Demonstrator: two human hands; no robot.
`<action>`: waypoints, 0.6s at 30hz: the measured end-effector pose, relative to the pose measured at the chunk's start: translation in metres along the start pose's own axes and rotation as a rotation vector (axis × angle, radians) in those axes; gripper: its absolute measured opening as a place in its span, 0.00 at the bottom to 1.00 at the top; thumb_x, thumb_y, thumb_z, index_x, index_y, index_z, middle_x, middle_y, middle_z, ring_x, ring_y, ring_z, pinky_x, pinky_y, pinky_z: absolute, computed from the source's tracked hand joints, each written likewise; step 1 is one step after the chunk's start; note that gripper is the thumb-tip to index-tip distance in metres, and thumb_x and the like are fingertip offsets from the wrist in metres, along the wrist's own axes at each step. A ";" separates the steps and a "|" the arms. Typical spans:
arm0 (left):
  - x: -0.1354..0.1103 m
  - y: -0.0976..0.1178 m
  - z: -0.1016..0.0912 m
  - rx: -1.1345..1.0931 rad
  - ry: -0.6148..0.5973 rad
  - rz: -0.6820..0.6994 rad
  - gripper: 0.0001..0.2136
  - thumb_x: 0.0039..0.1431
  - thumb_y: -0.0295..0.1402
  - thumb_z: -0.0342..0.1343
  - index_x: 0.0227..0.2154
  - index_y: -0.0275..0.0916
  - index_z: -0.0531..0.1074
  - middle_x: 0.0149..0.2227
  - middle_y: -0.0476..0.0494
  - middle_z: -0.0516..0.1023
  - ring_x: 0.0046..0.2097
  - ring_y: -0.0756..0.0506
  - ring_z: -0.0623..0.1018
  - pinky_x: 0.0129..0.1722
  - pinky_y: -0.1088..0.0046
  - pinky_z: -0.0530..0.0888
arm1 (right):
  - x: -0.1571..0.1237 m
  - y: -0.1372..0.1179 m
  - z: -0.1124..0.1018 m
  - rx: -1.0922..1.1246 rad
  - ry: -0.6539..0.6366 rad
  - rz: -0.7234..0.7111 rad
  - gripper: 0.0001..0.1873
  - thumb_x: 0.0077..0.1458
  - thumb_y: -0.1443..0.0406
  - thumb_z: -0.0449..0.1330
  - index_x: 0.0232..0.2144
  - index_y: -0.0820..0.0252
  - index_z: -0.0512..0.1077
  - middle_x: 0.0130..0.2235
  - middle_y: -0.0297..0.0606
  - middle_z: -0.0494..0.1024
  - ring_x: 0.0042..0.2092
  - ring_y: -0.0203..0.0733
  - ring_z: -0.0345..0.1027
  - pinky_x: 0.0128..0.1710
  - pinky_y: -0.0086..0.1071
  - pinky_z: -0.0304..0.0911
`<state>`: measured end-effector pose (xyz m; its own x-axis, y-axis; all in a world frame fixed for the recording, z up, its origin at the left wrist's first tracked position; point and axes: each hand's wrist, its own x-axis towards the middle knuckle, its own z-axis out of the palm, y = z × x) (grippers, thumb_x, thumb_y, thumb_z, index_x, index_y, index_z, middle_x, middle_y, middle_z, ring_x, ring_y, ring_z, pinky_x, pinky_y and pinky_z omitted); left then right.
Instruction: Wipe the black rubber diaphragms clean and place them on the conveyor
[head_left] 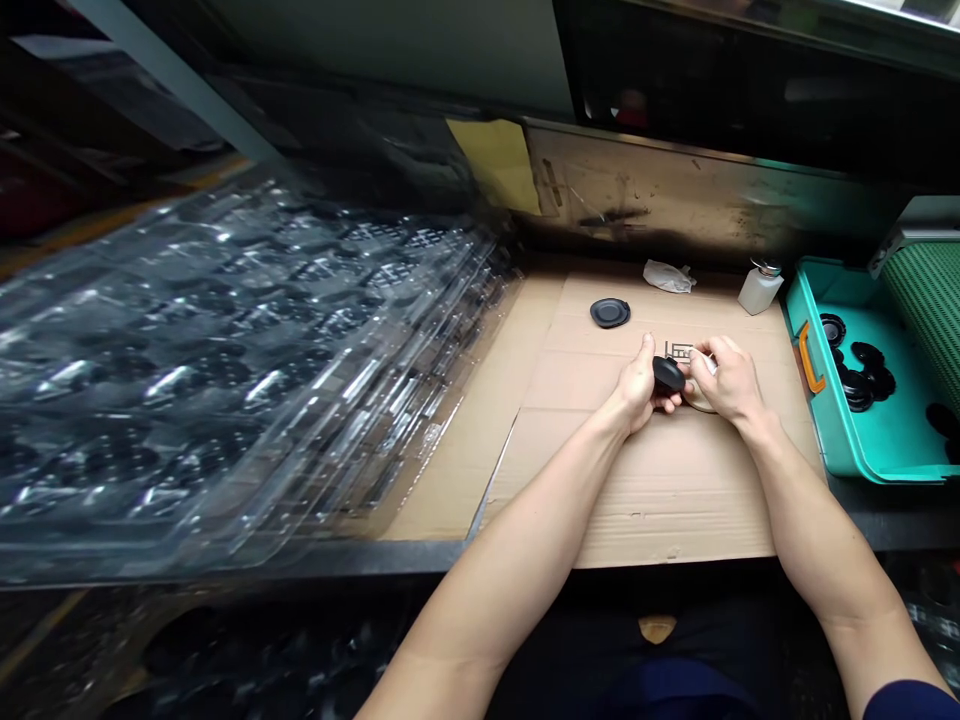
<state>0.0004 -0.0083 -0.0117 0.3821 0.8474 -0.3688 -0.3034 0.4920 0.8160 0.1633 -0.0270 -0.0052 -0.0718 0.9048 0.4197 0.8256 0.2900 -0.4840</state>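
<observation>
"Fingers first: what have they got?"

"On the left hand (637, 388), they're clamped on a black round part (668, 374), which is held up over the cardboard (675, 470) on the desk. The right hand (729, 382) is bunched just beside it, next to a pale item (703, 398); I can't tell whether those fingers are closed on that."

"How would you do this bit well?"

"It looks like close handwork on the part's edge, so I'd let the left do the steadying and the right the fine work. Light pressure, I'd say, and turn the part rather than twist the wrist. I'd work clear of the other black part (610, 313) lying farther back."

"And the pose?"

"Both forearms reach forward and converge, the hands nearly meeting above the cardboard. The left thumb points up and away, with the other fingers curled beneath the part. The right hand arches over, knuckles up, fingertips aimed at the left."
</observation>
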 end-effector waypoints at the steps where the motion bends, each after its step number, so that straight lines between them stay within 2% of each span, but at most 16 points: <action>1: -0.001 0.001 0.000 -0.003 0.004 -0.008 0.38 0.70 0.61 0.36 0.32 0.31 0.77 0.23 0.37 0.78 0.17 0.49 0.72 0.13 0.76 0.65 | -0.001 -0.002 0.001 0.012 -0.033 -0.015 0.10 0.66 0.59 0.55 0.38 0.55 0.75 0.41 0.40 0.79 0.40 0.43 0.72 0.42 0.33 0.64; 6: -0.004 0.000 0.003 0.067 0.045 0.012 0.35 0.72 0.58 0.37 0.24 0.34 0.73 0.18 0.42 0.73 0.15 0.49 0.71 0.13 0.76 0.65 | -0.004 -0.010 0.006 -0.026 -0.113 -0.063 0.09 0.65 0.61 0.55 0.38 0.54 0.74 0.40 0.39 0.79 0.39 0.44 0.71 0.41 0.34 0.63; 12: -0.003 -0.007 0.005 0.197 0.029 0.083 0.34 0.69 0.61 0.43 0.25 0.35 0.75 0.17 0.42 0.74 0.15 0.49 0.71 0.12 0.76 0.63 | -0.001 -0.008 0.004 -0.031 -0.130 -0.097 0.09 0.64 0.63 0.53 0.36 0.55 0.73 0.38 0.40 0.78 0.39 0.44 0.69 0.40 0.34 0.62; 18: 0.000 -0.010 0.003 0.230 0.004 0.121 0.36 0.66 0.65 0.42 0.24 0.35 0.75 0.19 0.41 0.76 0.15 0.49 0.71 0.12 0.76 0.64 | 0.001 -0.003 -0.001 -0.027 -0.193 -0.089 0.07 0.62 0.63 0.55 0.34 0.55 0.73 0.37 0.38 0.78 0.37 0.43 0.68 0.40 0.33 0.61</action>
<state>0.0058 -0.0139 -0.0184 0.3517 0.8981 -0.2640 -0.1399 0.3293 0.9338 0.1614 -0.0275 -0.0027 -0.2484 0.9197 0.3040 0.8256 0.3651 -0.4301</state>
